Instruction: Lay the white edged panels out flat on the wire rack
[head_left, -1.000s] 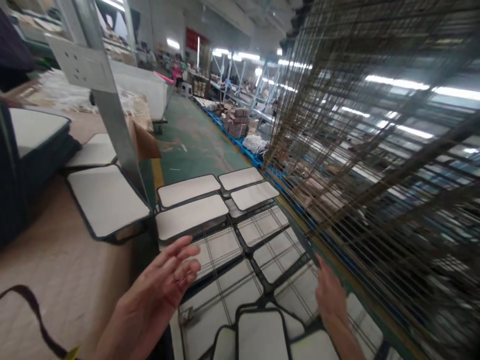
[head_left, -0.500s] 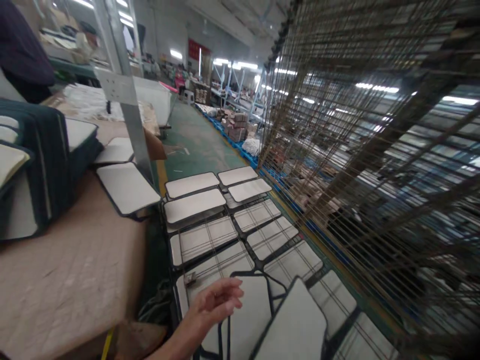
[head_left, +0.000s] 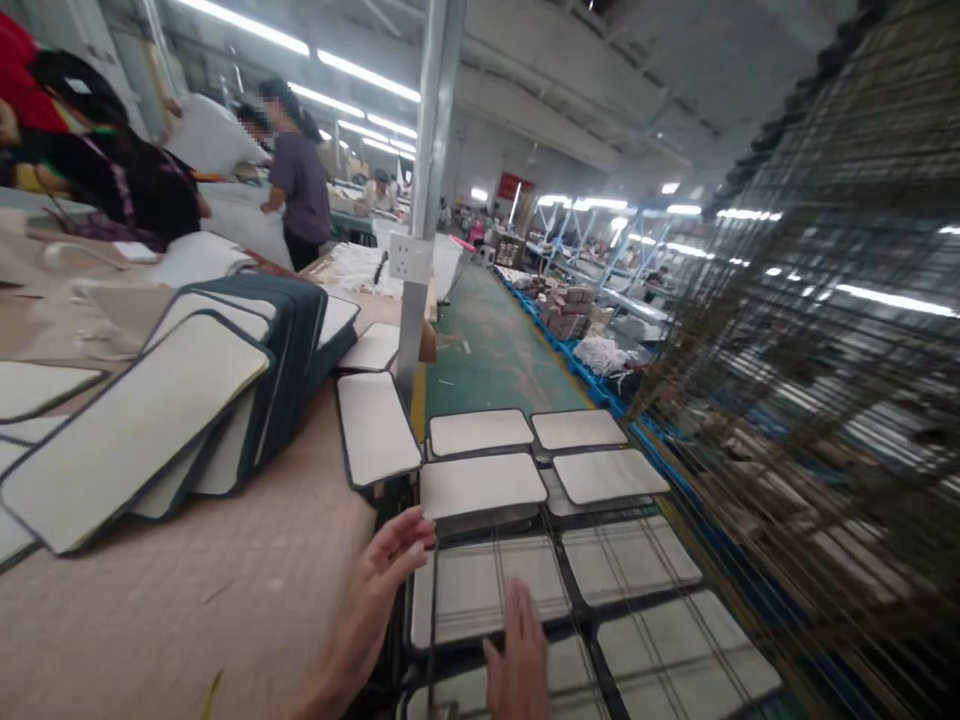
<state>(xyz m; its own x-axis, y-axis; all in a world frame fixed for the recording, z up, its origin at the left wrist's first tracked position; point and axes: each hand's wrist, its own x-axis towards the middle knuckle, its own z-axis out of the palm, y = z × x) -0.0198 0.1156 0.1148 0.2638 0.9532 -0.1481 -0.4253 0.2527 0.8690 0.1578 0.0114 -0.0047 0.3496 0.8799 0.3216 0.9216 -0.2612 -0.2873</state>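
- Hovering over the wire rack [head_left: 679,640] low in the head view, both hands are empty — the left hand [head_left: 386,560] spread wide with fingers fanned, the right hand [head_left: 517,650] flat and open, palm down.
- The left fingertips [head_left: 420,525] reach the near edge of a white panel [head_left: 480,482] lying on the rack; I cannot tell whether they touch it.
- The right hand sits just above another panel [head_left: 487,590] that shows under the rack's wires, nearer the person.
- More panels lie in two rows running far along the rack, edge to edge, each with a dark trim.
- Left of the rack stands a table [head_left: 187,600] with a leaning stack [head_left: 187,400] of the same panels; one single panel [head_left: 375,428] overhangs its right edge.
- A metal post [head_left: 420,230] rises between table and rack.
- Judgement: to lay panels well here, keep the palms flat, set each piece square to its neighbours with no overlap, and mind the wires — they could snag the trim.
- Far left, other people [head_left: 296,185] work at another table, well apart.
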